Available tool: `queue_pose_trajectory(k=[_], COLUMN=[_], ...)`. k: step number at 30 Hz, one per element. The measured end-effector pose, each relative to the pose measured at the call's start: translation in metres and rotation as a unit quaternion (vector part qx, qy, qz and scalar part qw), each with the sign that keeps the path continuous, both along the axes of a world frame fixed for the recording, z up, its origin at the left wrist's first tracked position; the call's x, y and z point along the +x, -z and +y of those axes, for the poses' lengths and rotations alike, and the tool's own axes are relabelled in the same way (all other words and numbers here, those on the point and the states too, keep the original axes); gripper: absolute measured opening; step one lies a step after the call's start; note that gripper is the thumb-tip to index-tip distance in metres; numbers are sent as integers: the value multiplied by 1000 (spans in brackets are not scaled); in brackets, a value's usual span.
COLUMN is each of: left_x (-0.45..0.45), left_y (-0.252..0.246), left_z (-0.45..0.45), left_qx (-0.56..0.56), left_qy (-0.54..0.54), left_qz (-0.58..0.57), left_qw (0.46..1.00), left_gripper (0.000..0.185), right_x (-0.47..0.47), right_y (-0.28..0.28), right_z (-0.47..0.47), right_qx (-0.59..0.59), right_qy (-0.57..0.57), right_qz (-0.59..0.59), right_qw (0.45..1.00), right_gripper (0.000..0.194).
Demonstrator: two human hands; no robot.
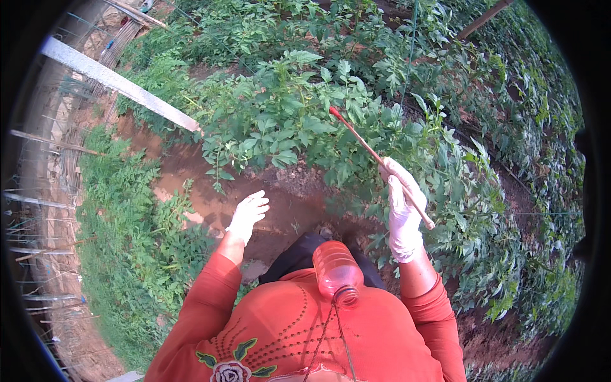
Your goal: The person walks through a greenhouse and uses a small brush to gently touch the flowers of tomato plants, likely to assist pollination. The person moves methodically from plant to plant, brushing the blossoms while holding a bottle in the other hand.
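In a white glove, my right hand (405, 210) grips a thin wooden stick (365, 145) near its lower end. The stick slants up to the left, and its red-coated tip (335, 113) is over the leaves of a tomato plant (286, 105). My left hand (248, 216), also gloved, is held above bare soil with its fingers apart and nothing in it. Against my chest hangs a clear plastic bottle (338, 270) on a cord (324, 329). Its mouth is uncapped and points towards me; reddish contents or the shirt's colour shows through, I cannot tell which.
A pale post (124, 88) slants in from the upper left. Leafy rows stand on both sides of the soil path (205, 167). Green strings (411, 52) run up among the plants, and a wooden stake (484, 19) leans at the upper right. Thin poles (40, 200) line the left.
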State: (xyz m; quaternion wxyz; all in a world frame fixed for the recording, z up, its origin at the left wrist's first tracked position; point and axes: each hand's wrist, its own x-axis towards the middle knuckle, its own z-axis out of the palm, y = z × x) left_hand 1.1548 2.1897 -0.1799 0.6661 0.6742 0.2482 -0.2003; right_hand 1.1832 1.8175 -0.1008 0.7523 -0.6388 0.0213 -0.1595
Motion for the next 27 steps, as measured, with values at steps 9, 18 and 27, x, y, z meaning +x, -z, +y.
queue_pose_trajectory(k=[9,18,27], left_x=[-12,98,179], left_y=[-12,-7,34], left_z=[-20,-32,-4], left_qx=[-17,0,11], left_qy=[-5,123,131], left_qz=[-46,-95,-81], left_qw=[999,988,988], left_gripper=[39,44,43], right_x=[106,161,162], right_y=[59,116,142], right_z=[71,126,151], right_qx=[-16,5,13], right_qy=[-7,64,145], right_qz=[-26,0,43], right_qw=[1000,998,988], right_gripper=[22,21,22])
